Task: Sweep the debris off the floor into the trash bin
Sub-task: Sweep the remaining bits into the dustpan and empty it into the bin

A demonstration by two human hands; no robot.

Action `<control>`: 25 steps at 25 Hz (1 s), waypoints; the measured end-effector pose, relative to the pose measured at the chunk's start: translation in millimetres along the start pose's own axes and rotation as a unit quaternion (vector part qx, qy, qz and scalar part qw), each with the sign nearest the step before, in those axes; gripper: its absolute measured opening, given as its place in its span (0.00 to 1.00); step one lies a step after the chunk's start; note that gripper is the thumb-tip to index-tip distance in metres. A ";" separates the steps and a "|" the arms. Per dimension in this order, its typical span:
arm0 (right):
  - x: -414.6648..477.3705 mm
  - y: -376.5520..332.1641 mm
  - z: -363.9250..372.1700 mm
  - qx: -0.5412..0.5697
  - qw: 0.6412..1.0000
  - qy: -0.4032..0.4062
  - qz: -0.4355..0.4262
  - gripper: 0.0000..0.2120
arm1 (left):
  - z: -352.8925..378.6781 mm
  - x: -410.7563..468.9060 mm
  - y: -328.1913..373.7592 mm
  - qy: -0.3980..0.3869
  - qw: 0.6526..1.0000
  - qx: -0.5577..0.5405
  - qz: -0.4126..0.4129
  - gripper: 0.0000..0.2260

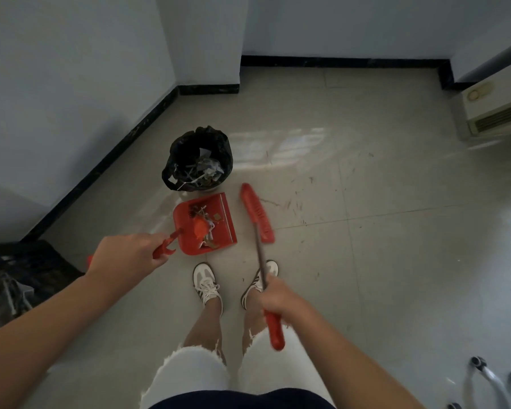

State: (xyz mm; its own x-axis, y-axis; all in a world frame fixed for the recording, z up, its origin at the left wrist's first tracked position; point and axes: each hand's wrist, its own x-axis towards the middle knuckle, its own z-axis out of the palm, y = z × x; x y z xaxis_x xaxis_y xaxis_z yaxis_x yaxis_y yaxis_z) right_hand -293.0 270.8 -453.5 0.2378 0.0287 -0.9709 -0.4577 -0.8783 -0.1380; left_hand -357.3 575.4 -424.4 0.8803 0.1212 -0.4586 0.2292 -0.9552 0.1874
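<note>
My left hand (130, 255) grips the handle of a red dustpan (222, 228), which holds paper scraps and an orange piece of debris (202, 227). The pan sits just in front of a trash bin (198, 159) lined with a black bag, with scraps inside it. My right hand (278, 296) is closed around the metal shaft of a red broom (257, 214). Its head hangs to the right of the pan, by the floor. A few dark specks (298, 205) lie on the tiles right of the broom head.
White walls with black skirting close in on the left and at the back. A black bag (21, 278) lies at the left edge. An air-conditioner unit (496, 110) stands at the right, and chair castors (496, 376) show bottom right. My feet (207, 284) are behind the pan.
</note>
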 end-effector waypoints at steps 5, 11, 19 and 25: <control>-54.4 19.9 -12.3 -0.001 0.996 -0.083 -0.012 0.32 | -1.1 0.0 -7.2 -0.006 1.000 -0.004 -0.017 0.05; -106.3 83.1 -91.3 0.078 0.997 -0.018 -0.001 0.33 | -17.8 -1.8 -3.4 -0.072 0.997 -0.013 -0.037 0.06; -125.2 117.3 -120.2 0.189 0.974 0.124 0.020 0.20 | -51.0 -36.6 8.7 0.046 0.995 -0.079 -0.027 0.09; -96.7 110.0 -130.7 0.168 0.972 0.150 0.063 0.09 | -103.6 -81.9 2.0 0.151 0.973 -0.172 -0.026 0.13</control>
State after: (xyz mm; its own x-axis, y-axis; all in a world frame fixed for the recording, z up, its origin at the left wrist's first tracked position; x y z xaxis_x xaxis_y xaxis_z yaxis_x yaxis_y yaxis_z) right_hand -254.4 109.0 -349.2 0.3769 -0.2539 -0.8908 -0.7417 -0.6587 -0.1261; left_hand -385.9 591.5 -296.5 0.9340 0.2899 -0.2088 0.3559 -0.8054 0.4739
